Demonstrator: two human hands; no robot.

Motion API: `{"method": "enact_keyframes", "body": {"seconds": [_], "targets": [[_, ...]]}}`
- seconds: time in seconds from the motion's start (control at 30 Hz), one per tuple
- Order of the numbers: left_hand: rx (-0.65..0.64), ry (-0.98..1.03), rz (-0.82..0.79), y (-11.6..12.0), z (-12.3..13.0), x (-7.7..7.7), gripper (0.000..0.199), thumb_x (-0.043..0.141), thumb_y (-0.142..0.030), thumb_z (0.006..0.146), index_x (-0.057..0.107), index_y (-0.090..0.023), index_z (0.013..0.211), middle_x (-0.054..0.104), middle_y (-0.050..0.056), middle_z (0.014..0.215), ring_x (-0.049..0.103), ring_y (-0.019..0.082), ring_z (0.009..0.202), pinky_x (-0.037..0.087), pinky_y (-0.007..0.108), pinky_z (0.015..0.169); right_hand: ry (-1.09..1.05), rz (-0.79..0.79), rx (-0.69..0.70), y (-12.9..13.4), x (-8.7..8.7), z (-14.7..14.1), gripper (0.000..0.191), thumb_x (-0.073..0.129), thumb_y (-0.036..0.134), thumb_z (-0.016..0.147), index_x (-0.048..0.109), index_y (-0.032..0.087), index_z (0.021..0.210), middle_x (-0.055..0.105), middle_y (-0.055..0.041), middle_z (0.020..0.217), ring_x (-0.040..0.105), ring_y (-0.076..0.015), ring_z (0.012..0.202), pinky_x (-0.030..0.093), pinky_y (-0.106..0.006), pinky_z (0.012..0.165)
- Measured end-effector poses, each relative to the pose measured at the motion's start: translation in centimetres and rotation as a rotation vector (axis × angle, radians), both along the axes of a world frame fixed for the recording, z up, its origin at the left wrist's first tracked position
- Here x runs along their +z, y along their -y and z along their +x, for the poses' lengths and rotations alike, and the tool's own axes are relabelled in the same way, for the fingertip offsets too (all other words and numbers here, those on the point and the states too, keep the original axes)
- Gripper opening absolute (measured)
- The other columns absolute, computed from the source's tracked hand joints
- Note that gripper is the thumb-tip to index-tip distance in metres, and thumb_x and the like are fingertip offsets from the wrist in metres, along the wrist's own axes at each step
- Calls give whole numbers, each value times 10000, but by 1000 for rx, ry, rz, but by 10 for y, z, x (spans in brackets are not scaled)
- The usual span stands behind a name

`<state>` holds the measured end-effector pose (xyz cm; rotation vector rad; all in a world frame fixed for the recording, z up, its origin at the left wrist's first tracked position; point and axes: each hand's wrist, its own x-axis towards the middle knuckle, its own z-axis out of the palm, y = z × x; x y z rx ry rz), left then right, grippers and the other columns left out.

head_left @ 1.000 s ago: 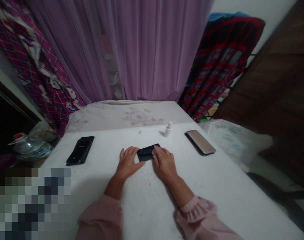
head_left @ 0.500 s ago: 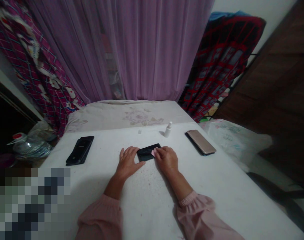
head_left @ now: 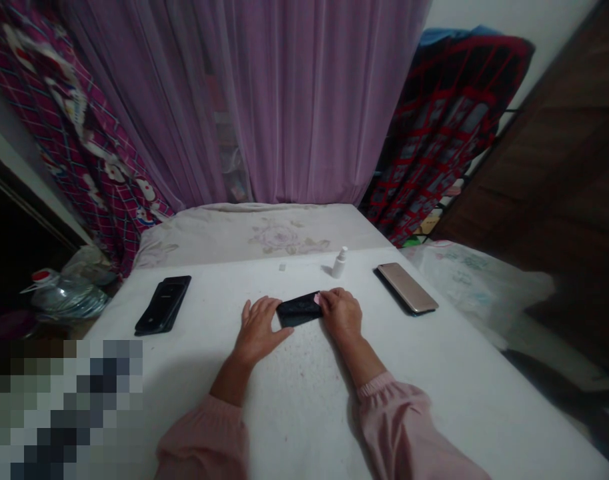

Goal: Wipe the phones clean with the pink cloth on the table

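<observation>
Backdrop: sheer purple curtain (head_left: 304, 113) hanging straight | left: magenta plaid cartoon-print cloth (head_left: 79, 153) draping | right: red-black patterned cloth (head_left: 449, 120) hanging before white wall (head_left: 509, 40) | far right: dark wooden panel (head_left: 549, 173) standing | light: dim, falling softly

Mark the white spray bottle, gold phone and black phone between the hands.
white spray bottle (head_left: 339, 263): head view, on its body.
gold phone (head_left: 407, 288): head view, on its middle.
black phone (head_left: 299, 310): head view, on its middle.
</observation>
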<state>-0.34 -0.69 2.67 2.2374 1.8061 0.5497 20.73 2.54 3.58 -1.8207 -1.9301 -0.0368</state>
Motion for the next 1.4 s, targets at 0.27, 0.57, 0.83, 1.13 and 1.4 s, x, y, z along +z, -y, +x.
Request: {"method": "enact_keyframes", "body": {"seconds": [0.27,0.57,0.83,1.13,1.4], "targets": [[-7,7,15,0,-1,-1,552,674,-338,783,502,-264,1302,563,71,1358,423,281,1343,129,534,1173,28,77,95,16,-4,7,256,516,330,953,755,238,945,685,-50,884,585,-154,767,346,-264,669],[-4,-27,8,2,13,2,688,685,-425,776,453,-214,1389,533,119,1388,385,333,1364,101,606,1156,-49,105,108,21,-9,9,261,492,255,957,752,239,955,667,-44,850,598,-149,750,369,-251,663],[-24,-12,39,3,18,4,543,642,-320,802,520,-259,1327,589,88,1304,482,302,1265,153,597,1154,-1,150,152,33,-9,13,236,516,240,943,750,266,924,667,-31,809,586,-151,698,347,-268,638],[-47,5,15,0,13,-5,560,640,-304,790,517,-239,1333,585,90,1311,483,293,1269,172,584,1166,-36,122,93,1,-13,2,165,593,212,904,748,255,866,658,-21,806,578,-139,719,335,-252,645],[-56,40,73,3,11,-9,601,661,-323,794,494,-245,1367,591,90,1283,496,299,1250,219,585,1157,-156,154,191,19,-22,10,203,539,183,926,735,233,915,655,-33,809,589,-150,735,374,-238,667]]}}
